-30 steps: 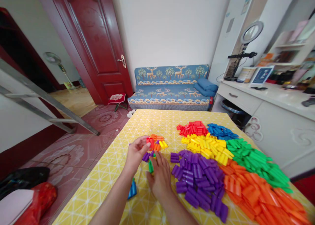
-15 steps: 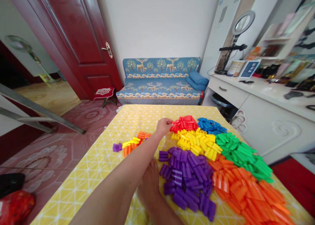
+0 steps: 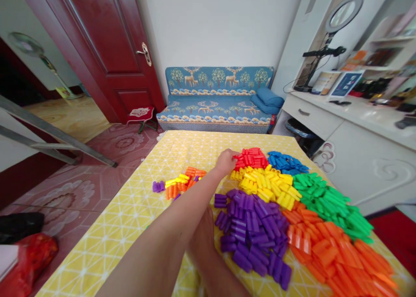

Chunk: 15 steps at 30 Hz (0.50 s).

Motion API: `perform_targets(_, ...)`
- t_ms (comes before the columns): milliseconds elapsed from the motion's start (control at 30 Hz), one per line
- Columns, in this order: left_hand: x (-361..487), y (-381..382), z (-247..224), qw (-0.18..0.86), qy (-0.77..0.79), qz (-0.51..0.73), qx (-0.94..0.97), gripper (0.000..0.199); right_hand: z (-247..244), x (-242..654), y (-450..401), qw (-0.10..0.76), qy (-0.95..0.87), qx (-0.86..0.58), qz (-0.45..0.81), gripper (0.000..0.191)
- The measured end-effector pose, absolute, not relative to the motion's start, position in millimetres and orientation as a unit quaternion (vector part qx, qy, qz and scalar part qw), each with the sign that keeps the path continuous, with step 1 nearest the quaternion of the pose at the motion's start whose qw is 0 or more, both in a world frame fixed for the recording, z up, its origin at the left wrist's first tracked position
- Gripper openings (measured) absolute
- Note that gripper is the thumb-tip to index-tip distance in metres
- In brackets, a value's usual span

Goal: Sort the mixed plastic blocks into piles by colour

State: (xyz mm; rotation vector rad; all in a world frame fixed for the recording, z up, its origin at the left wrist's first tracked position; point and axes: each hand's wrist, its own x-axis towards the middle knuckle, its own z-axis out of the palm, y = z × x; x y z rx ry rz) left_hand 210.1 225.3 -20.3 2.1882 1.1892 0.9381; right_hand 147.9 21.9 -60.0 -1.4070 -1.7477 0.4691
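Observation:
My left hand (image 3: 227,160) reaches to the left edge of the red pile (image 3: 251,158), its fingers pinched on a small red piece. My right hand (image 3: 205,227) is low over the table, partly under my left forearm, and its fingers are hidden. Beside it lies a purple pile (image 3: 253,227). A yellow pile (image 3: 266,182) sits between the red and purple ones. To the left, a small mixed group of joined orange, yellow and purple pieces (image 3: 182,182) lies partly behind my left forearm, with a purple piece (image 3: 158,186) at its left end.
Blue (image 3: 286,163), green (image 3: 331,201) and orange (image 3: 338,253) piles spread along the right side of the yellow patterned tablecloth (image 3: 107,245). Beyond the table stands a blue sofa (image 3: 214,108). A white dresser (image 3: 364,158) is at the right, a metal ladder (image 3: 55,134) at the left.
The view has shifted slightly, so the table and piles appear a little further right. My left hand remains at the red pile, its fingers now further over the red pieces.

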Motion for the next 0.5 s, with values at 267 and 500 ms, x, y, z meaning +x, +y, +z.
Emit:
perform_targets(267,71,191,6,0.233,0.456,0.370,0.775,0.023,-47,155,10,0.337,-0.723,-0.578,0.174,0.054)
perform_targets(500,5,181,-11,0.333,0.490,0.320,0.739,0.056,-51,153,12,0.335,-0.724,-0.580,0.165,0.050)
